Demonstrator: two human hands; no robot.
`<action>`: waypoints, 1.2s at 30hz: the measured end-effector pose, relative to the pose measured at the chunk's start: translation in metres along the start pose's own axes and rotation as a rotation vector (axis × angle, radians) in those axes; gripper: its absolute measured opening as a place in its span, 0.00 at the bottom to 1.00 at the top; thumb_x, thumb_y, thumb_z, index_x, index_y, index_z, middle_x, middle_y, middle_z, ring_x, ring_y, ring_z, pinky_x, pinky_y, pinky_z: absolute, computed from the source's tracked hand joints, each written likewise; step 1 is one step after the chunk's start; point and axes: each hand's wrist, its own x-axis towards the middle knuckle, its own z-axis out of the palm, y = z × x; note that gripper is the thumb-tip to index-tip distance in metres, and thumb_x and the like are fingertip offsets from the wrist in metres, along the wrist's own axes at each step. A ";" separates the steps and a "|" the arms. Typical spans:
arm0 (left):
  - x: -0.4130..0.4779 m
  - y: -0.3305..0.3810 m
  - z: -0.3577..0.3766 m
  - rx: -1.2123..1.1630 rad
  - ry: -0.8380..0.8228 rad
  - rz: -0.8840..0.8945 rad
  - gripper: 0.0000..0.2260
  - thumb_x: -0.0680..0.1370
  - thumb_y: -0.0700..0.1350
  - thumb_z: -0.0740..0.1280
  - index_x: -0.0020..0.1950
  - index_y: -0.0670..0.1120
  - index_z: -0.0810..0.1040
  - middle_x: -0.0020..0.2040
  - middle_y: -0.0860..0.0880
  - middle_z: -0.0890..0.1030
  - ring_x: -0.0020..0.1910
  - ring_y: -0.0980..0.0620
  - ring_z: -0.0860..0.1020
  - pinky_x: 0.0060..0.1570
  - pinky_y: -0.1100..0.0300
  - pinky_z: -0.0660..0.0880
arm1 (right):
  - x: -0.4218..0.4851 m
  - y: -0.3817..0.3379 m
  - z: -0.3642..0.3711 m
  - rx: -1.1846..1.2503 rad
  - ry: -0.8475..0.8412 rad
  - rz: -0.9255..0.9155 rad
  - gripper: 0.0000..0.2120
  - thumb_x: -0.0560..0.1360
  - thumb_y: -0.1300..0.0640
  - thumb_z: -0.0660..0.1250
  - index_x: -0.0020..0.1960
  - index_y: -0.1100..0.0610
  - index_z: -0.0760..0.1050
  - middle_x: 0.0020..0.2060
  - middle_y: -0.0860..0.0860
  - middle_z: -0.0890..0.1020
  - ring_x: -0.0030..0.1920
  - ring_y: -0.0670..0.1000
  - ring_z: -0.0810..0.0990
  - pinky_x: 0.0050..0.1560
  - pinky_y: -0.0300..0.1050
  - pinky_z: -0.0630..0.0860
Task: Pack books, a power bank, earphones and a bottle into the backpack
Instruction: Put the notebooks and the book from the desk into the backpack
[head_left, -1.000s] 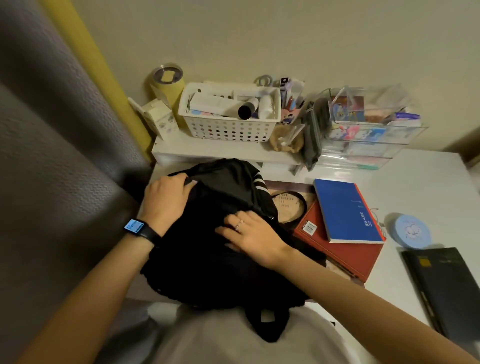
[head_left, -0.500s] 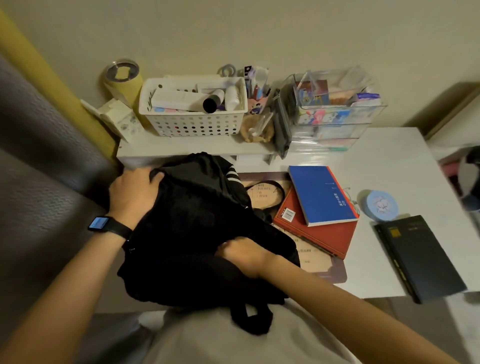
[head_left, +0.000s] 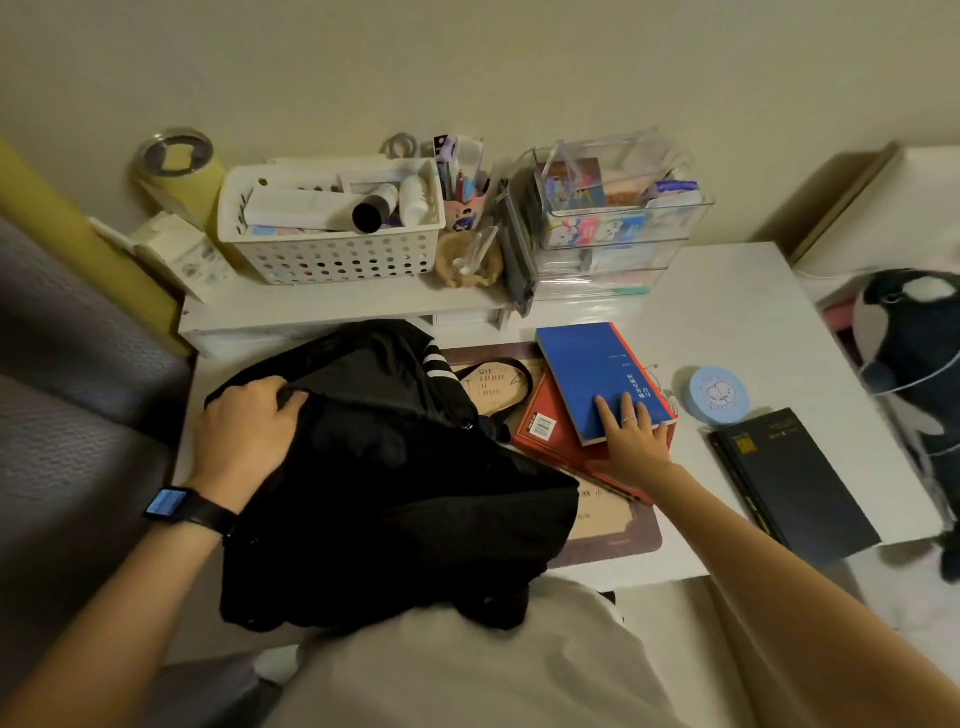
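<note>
Gripping the backpack (head_left: 395, 493), perhaps at its mouth, in your curled left hand (head_left: 249, 421), you rest your right hand (head_left: 631, 439) flat-fingered on the blue book (head_left: 582, 369) beside it; books go first, so pinch its edge next.

A single wide-angle head view looks steeply down and forward from above the person's chest, close over the counter (head_left: 727, 322), facing the wall (head_left: 467, 62) behind it.

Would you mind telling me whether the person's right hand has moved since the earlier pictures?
Yes. The right hand has left the backpack and gone rightward; it now rests on the blue book.
</note>
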 end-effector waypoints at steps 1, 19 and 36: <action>0.000 -0.001 0.001 0.000 0.000 -0.002 0.11 0.79 0.49 0.62 0.47 0.43 0.79 0.44 0.37 0.81 0.46 0.34 0.78 0.41 0.49 0.72 | 0.001 0.005 0.002 -0.048 0.044 -0.021 0.44 0.75 0.39 0.63 0.78 0.50 0.39 0.77 0.58 0.47 0.76 0.62 0.47 0.71 0.68 0.49; -0.003 -0.002 0.002 -0.029 -0.024 -0.003 0.09 0.78 0.48 0.63 0.45 0.44 0.79 0.42 0.40 0.81 0.45 0.36 0.78 0.38 0.52 0.70 | 0.030 0.005 -0.036 0.136 0.280 -0.011 0.18 0.75 0.62 0.62 0.64 0.54 0.72 0.53 0.57 0.80 0.52 0.61 0.79 0.44 0.49 0.73; 0.016 -0.004 0.000 -0.101 -0.088 -0.085 0.11 0.78 0.50 0.63 0.44 0.45 0.79 0.42 0.42 0.81 0.46 0.38 0.79 0.41 0.52 0.74 | -0.078 -0.017 -0.142 1.872 0.200 -0.131 0.13 0.79 0.50 0.61 0.55 0.57 0.77 0.45 0.53 0.85 0.44 0.54 0.84 0.48 0.52 0.80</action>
